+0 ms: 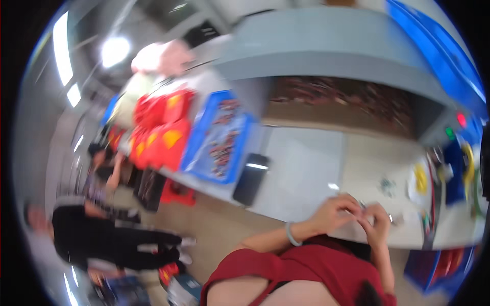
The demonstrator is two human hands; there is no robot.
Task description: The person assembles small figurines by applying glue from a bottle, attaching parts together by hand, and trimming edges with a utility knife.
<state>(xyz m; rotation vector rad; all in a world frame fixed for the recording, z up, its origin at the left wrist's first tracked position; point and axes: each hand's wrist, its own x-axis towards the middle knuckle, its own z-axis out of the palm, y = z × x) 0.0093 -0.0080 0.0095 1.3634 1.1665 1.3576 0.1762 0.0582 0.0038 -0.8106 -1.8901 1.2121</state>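
Observation:
Over the front edge of the pale worktable [298,160], my left hand [334,213] and my right hand [376,224] meet with their fingertips pinched together. Between them is something tiny, partly hidden by the fingers and too blurred to name. A pale bangle [292,234] circles my left wrist. Beyond my right hand lies a small cluster of dark bits [388,186] on the tabletop. A small shiny piece [394,219] sits just right of my right hand.
A grey machine housing [332,43] with an opening full of small dark reddish pieces stands at the back. To the left are a blue tray [190,158] of small parts, a dark phone-like slab [251,179] and red bags [161,143]. Tools and yellow tape [467,163] lie right; a person [81,229] stands far left.

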